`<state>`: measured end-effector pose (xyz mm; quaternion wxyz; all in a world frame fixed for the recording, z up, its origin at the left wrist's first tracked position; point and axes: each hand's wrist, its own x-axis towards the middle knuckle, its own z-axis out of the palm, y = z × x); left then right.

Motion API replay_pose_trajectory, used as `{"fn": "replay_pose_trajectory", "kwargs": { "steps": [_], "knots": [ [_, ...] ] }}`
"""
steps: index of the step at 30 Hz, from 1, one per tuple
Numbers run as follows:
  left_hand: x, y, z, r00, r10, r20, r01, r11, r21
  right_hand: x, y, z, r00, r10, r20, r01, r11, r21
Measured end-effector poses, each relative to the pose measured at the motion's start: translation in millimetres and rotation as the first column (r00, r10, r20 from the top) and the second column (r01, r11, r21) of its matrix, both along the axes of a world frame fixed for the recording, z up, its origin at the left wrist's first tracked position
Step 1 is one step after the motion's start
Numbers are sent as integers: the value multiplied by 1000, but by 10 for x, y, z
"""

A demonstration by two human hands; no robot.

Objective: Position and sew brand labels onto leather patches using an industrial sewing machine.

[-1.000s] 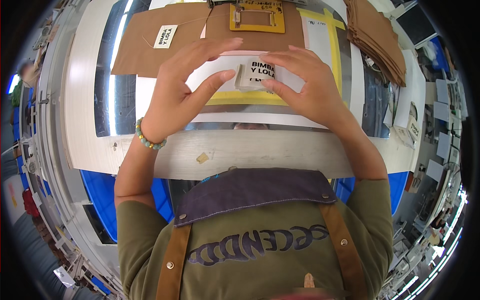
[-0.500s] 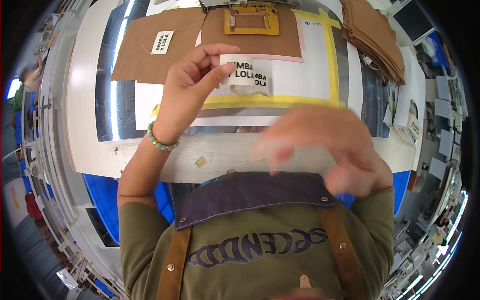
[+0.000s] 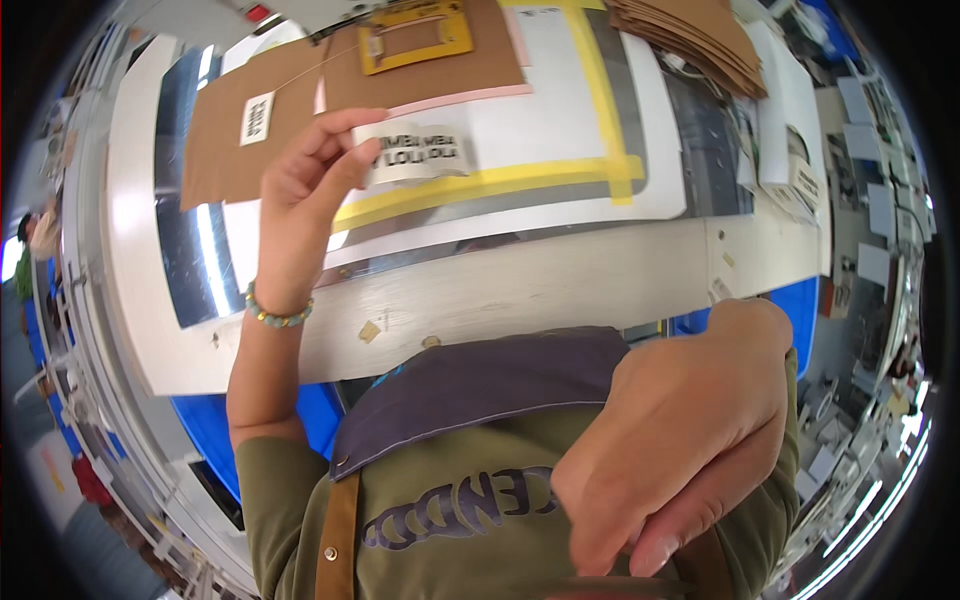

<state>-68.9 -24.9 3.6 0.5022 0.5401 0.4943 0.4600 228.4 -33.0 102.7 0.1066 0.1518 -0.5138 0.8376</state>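
Two or more small white labels (image 3: 408,160) with black lettering, partly overlapping, are pinched between thumb and fingers of my left hand (image 3: 312,175) above the worktable. Close to my chest, large in view, my right hand (image 3: 690,430) is closed with its fingers curled down; whatever may be between the fingertips is hidden. Beyond my left hand lie flat brown panels (image 3: 225,150), one bearing another white label (image 3: 257,119) with a loose thread beside it. A yellow frame-shaped template (image 3: 450,50) rests on the brown panel at the back.
Yellow tape (image 3: 520,178) borders a white sheet (image 3: 575,95) on the table. A stack of brown pieces (image 3: 695,45) sits at the back right, beside a white box (image 3: 795,100). Blue bins (image 3: 795,320) stand under the table's front edge (image 3: 560,270). Scraps (image 3: 370,330) lie near it.
My right hand has moved from over the table's front edge down and back toward my chest. My left hand keeps hold of the labels. The whole view has tilted and shifted.
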Motion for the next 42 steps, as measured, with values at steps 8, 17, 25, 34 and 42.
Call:
{"fn": "replay_pose_trajectory", "kwargs": {
  "steps": [8,17,25,34,42],
  "knots": [
    [-88,19,-109,998,3,-59,-3,1000,-4,1055,153,-45,871,-229,435,-100,784,612],
    [37,90,-84,995,-52,-84,45,996,-78,1148,154,-406,610,-790,70,231,262,937],
    [220,131,-69,985,-159,65,167,976,-143,-123,604,-935,500,-832,-240,421,-8,907],
    [-49,196,-229,984,-60,167,91,979,-184,-554,888,-1132,490,-827,-276,517,21,856],
    [-151,479,-317,991,-47,126,62,991,-116,-609,1463,-1331,437,-818,-375,419,-184,889]
  ]
}}
